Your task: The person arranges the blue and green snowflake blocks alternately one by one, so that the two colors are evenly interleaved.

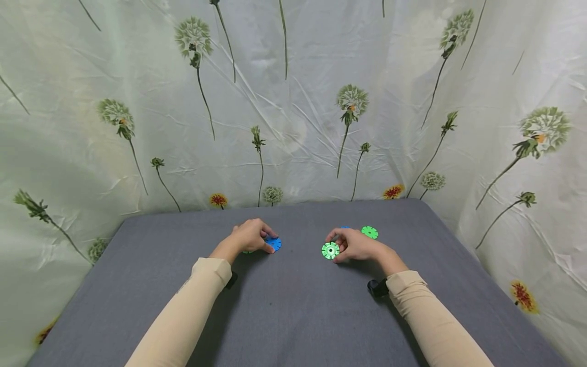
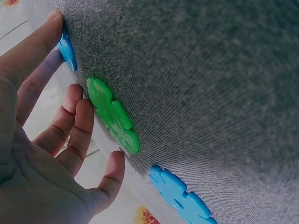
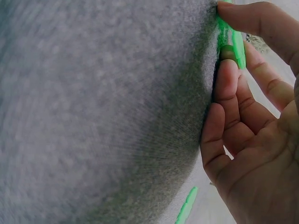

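Observation:
My left hand (image 1: 249, 235) pinches a blue notched plastic disc (image 1: 275, 243) by its edges, between thumb and finger. That disc (image 2: 67, 52) lies low at the table surface in the left wrist view. Under the same hand are a green notched disc (image 2: 112, 114) and a second blue one (image 2: 182, 196), largely hidden from the head view. On the right, my right hand (image 1: 357, 244) holds a green notched disc (image 1: 330, 250) at its rim, tilted so its face shows. Its edge (image 3: 239, 49) appears between thumb and fingers in the right wrist view.
Beyond the right hand lies another green disc (image 1: 369, 232), with a blue disc (image 1: 345, 227) mostly hidden behind the hand. A grey cloth covers the table (image 1: 293, 316). A flower-patterned curtain (image 1: 302, 112) hangs along the table's back and sides.

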`<state>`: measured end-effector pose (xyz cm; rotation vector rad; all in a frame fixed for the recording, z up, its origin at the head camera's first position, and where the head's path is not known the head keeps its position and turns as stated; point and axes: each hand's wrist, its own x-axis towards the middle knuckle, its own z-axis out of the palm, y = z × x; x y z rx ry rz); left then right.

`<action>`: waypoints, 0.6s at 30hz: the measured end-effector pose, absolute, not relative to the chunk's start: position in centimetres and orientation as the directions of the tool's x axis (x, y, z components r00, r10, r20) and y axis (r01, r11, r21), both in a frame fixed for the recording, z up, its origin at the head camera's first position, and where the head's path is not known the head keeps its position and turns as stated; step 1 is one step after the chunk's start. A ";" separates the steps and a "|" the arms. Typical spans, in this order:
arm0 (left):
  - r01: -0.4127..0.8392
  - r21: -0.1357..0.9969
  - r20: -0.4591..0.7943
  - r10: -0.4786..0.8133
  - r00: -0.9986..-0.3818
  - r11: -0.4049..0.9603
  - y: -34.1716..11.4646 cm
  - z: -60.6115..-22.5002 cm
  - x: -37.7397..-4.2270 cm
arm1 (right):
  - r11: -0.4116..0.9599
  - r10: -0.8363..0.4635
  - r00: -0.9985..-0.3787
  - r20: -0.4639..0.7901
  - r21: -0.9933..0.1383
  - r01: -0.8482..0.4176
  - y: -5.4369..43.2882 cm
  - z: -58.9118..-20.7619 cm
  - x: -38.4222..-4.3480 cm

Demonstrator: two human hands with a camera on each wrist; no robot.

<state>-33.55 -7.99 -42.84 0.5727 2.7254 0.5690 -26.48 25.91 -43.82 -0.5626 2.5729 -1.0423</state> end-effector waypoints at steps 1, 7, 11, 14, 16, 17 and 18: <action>0.319 0.434 -0.203 0.437 -0.876 0.842 -8.0 -42.8 -33.5 | 0.660 -0.464 -0.875 -0.134 -0.712 -0.241 25.9 -43.8 -26.5; 0.322 0.430 -0.199 0.437 -0.877 0.843 -8.0 -42.8 -33.6 | 0.675 -0.459 -0.878 -0.133 -0.696 -0.247 26.0 -43.8 -26.6; 0.319 0.425 -0.205 0.433 -0.878 0.847 -8.0 -42.9 -33.6 | 0.686 -0.456 -0.881 -0.130 -0.682 -0.254 26.0 -43.8 -26.7; 0.315 0.424 -0.210 0.430 -0.878 0.849 -7.9 -42.9 -33.6 | 0.696 -0.444 -0.886 -0.133 -0.674 -0.247 25.9 -43.8 -26.7; 0.311 0.426 -0.212 0.428 -0.879 0.850 -8.0 -42.9 -33.6 | 0.699 -0.444 -0.886 -0.132 -0.670 -0.250 25.9 -43.8 -26.7; 0.308 0.429 -0.212 0.425 -0.880 0.849 -8.0 -42.9 -33.7 | 0.702 -0.441 -0.888 -0.133 -0.667 -0.249 25.9 -43.8 -26.7; 0.304 0.433 -0.211 0.424 -0.881 0.849 -8.0 -42.9 -33.7 | 0.705 -0.438 -0.889 -0.134 -0.665 -0.247 25.9 -43.8 -26.7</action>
